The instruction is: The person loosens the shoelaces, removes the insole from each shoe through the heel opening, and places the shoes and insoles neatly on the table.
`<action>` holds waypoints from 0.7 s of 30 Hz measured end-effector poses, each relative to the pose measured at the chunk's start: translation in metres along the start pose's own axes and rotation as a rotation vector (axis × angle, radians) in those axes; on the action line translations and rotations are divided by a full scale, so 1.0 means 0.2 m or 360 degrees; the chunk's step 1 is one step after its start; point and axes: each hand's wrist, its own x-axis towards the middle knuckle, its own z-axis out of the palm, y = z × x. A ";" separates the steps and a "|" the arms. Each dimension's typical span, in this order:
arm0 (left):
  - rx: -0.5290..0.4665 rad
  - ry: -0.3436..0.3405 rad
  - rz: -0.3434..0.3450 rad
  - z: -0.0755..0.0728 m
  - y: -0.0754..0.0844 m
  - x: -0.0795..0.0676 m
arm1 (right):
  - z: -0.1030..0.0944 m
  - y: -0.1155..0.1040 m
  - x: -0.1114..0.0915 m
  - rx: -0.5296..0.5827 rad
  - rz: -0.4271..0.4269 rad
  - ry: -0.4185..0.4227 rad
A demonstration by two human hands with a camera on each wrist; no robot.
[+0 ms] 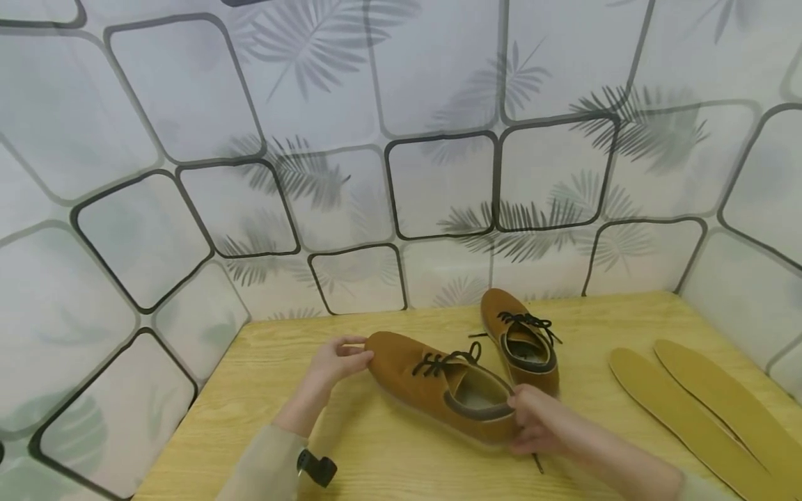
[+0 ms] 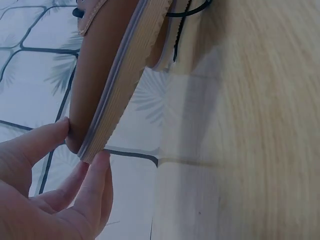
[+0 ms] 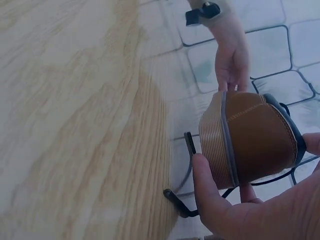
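A brown lace-up shoe [image 1: 407, 372] with black laces and a dark collar is held a little above the wooden table, toe to the left. My left hand [image 1: 335, 362] pinches its toe; in the left wrist view the fingers [image 2: 92, 187] touch the ridged sole edge [image 2: 117, 95] and the upper. At the heel [image 3: 260, 135], my right hand [image 1: 545, 421] grips the shoe, one finger at the sole and another at the collar. Behind it a matching brown shoe [image 1: 504, 313] rests on the table, its opening facing me.
Two tan insoles [image 1: 658, 410] lie side by side on the right of the yellowish wooden table [image 1: 263, 390]. A patterned curtain-like sheet [image 1: 438, 181] rises along the table's back and sides. A black band with a small device [image 1: 318, 467] is on the left wrist.
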 end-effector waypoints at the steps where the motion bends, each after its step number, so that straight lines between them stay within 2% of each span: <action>1: -0.0018 0.0012 0.0021 0.00 0.00 0.01 | 0.00 0.00 0.00 0.0019 -0.0002 -0.0007; 5: -0.0138 0.0034 0.0052 0.02 0.02 0.07 | -0.01 -0.01 -0.01 0.0003 -0.0025 -0.0095; 9: -0.0232 0.0044 0.0038 0.04 0.04 0.12 | 0.03 -0.03 0.00 0.0060 0.0005 -0.0133; 16: -0.0251 0.0089 0.0013 0.05 0.07 0.19 | 0.11 -0.04 0.03 0.0302 0.0021 -0.0144; 21: -0.0279 0.0117 0.0016 0.09 0.08 0.24 | 0.15 -0.06 0.03 0.0383 -0.0004 -0.0138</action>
